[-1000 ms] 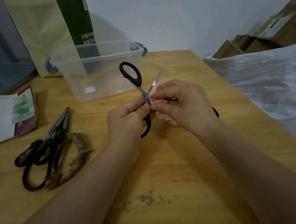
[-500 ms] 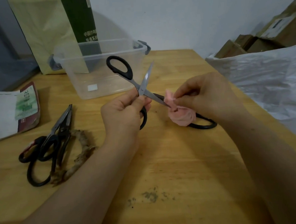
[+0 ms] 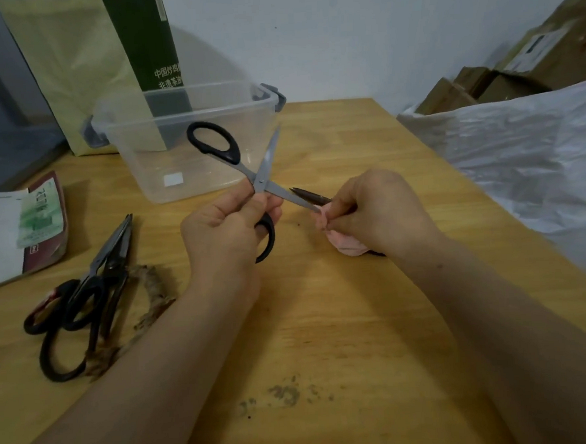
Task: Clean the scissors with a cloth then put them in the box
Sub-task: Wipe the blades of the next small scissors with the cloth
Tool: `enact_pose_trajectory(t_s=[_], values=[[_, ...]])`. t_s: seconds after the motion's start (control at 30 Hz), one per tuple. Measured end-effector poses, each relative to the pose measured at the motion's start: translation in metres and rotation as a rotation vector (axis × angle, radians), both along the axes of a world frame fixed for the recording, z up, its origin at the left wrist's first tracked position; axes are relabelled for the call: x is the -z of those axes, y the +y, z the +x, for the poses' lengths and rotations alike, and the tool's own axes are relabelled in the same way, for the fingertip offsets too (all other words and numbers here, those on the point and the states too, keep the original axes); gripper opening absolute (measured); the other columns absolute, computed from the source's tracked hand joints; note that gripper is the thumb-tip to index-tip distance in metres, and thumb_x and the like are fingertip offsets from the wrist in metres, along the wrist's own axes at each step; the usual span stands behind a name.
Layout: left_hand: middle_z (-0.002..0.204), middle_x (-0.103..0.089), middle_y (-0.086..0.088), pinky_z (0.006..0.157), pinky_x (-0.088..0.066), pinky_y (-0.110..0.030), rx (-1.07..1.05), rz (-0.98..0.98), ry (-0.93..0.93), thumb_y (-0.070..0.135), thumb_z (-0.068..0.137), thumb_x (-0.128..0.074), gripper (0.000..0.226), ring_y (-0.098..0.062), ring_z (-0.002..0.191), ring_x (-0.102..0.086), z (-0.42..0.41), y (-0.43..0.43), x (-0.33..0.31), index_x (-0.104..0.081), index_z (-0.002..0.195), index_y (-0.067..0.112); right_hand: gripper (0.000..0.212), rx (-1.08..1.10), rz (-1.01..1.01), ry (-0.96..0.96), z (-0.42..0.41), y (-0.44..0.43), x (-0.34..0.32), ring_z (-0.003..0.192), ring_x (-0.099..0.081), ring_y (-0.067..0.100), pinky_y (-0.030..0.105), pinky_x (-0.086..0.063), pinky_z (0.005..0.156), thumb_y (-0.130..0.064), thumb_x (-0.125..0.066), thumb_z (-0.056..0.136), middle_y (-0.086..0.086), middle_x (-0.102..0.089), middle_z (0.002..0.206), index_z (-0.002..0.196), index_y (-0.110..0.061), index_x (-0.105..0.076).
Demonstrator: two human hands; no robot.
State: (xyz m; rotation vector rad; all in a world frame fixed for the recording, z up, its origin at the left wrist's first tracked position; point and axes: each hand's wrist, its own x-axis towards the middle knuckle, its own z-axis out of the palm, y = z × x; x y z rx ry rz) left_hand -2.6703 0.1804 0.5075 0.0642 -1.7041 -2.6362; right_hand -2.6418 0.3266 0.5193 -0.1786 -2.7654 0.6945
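Pink cloth [image 3: 349,244] pinches scissors [image 3: 263,182] blade — right hand [image 3: 378,213]; left hand [image 3: 223,233] grips.

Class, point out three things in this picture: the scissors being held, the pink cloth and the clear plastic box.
scissors [image 3: 261,181]: head view, on the pivot where the blades cross.
pink cloth [image 3: 348,244]: head view, on its bunched lower part.
clear plastic box [image 3: 137,162]: head view, on its front wall.

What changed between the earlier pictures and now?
The right hand, pinching the crumpled pink cloth, slid from the pivot of the black-handled steel scissors out along the lower blade towards its tip. The left hand kept gripping the scissors; the clear plastic box stayed put.
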Motion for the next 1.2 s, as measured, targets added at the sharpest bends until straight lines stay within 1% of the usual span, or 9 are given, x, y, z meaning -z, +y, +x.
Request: enact_pose_trajectory(t_s=[0.07,0.17,0.3,0.53,0.73,0.8,0.93,1.1,1.2], values=[[0.087,-0.073,-0.010,0.077,-0.058,-0.027,-0.020,0.002,0.010,-0.006,0.085,-0.060,0.020,-0.019,0.081,-0.070,-0.001,-0.001,-0.002,-0.068,0.084,0.013,0.011,0.073,-0.002,-0.014,0.002,0.006,-0.005,0.069,-0.061,0.014,0.019,-0.050,0.066,-0.019,-0.068,0.081,-0.001,-0.066,0.069,0.071,-0.017,-0.073],[0.089,-0.072,-0.010,0.079,-0.058,-0.027,-0.042,-0.014,0.004,-0.005,0.084,-0.061,0.020,-0.020,0.081,-0.069,0.000,0.000,-0.003,-0.068,0.085,0.013,0.014,0.156,-0.059,0.103,0.006,0.008,-0.013,0.075,-0.066,0.020,0.037,-0.056,0.073,-0.012,-0.070,0.079,0.007,-0.072,0.076,0.069,-0.022,-0.073],[0.085,-0.072,-0.011,0.078,-0.058,-0.027,-0.040,-0.010,0.001,-0.005,0.083,-0.062,0.017,-0.021,0.079,-0.067,0.000,0.001,-0.002,-0.069,0.087,0.010,0.025,0.004,-0.261,0.176,0.010,-0.016,-0.010,0.057,-0.064,0.003,0.014,-0.050,0.050,-0.020,-0.070,0.085,-0.004,-0.068,0.067,0.060,-0.025,-0.067],[0.072,-0.072,-0.002,0.074,-0.057,-0.024,-0.086,-0.029,0.077,-0.003,0.088,-0.058,0.018,-0.013,0.068,-0.067,-0.005,-0.002,-0.003,-0.069,0.095,0.008,0.015,0.113,-0.001,0.045,-0.003,-0.002,0.001,0.071,-0.064,0.012,0.028,-0.053,0.066,-0.012,-0.063,0.085,-0.010,-0.068,0.071,0.077,-0.013,-0.076],[0.106,-0.064,0.005,0.078,-0.046,-0.013,-0.295,-0.952,0.933,0.005,0.090,-0.056,0.028,-0.004,0.091,-0.055,-0.014,-0.015,0.010,-0.066,0.116,0.011,0.019,-0.003,-0.942,0.093,0.003,0.004,-0.010,0.074,-0.069,0.015,0.019,-0.054,0.059,0.009,-0.063,0.080,0.006,-0.073,0.081,0.077,-0.008,-0.073],[0.112,-0.065,-0.007,0.077,-0.052,-0.029,-0.246,-1.111,1.045,0.003,0.088,-0.055,0.029,-0.016,0.095,-0.060,-0.020,-0.016,0.018,-0.067,0.114,0.008,0.013,-0.044,-1.275,0.026,0.005,0.004,-0.014,0.068,-0.069,0.021,0.026,-0.057,0.060,0.006,-0.055,0.081,0.011,-0.072,0.073,0.079,0.002,-0.067],[0.112,-0.065,-0.018,0.070,-0.055,-0.047,-0.217,-1.206,1.145,-0.006,0.080,-0.056,0.034,-0.034,0.096,-0.064,-0.030,-0.016,0.027,-0.071,0.109,0.005,0.046,-0.093,-1.391,-0.146,0.007,0.007,-0.017,0.060,-0.064,0.017,0.023,-0.054,0.055,-0.039,-0.065,0.075,0.013,-0.068,0.071,0.089,0.005,-0.065],[0.122,-0.061,-0.018,0.087,-0.050,-0.050,-0.287,-1.207,1.142,0.000,0.084,-0.061,0.036,-0.035,0.109,-0.059,-0.031,-0.017,0.020,-0.063,0.120,0.005,0.038,-0.194,-1.403,-0.189,0.004,-0.001,-0.008,0.066,-0.066,0.022,0.028,-0.058,0.065,-0.010,-0.066,0.076,0.023,-0.066,0.083,0.098,0.020,-0.060],[0.141,-0.044,0.004,0.104,-0.034,-0.024,-0.276,-0.972,0.672,0.011,0.083,-0.069,0.064,-0.009,0.128,-0.040,-0.019,-0.013,0.009,-0.040,0.140,0.017,0.024,-0.082,-1.530,-0.101,-0.002,-0.001,-0.003,0.070,-0.069,0.023,0.031,-0.060,0.069,-0.005,-0.063,0.082,0.022,-0.068,0.085,0.093,0.017,-0.063]])
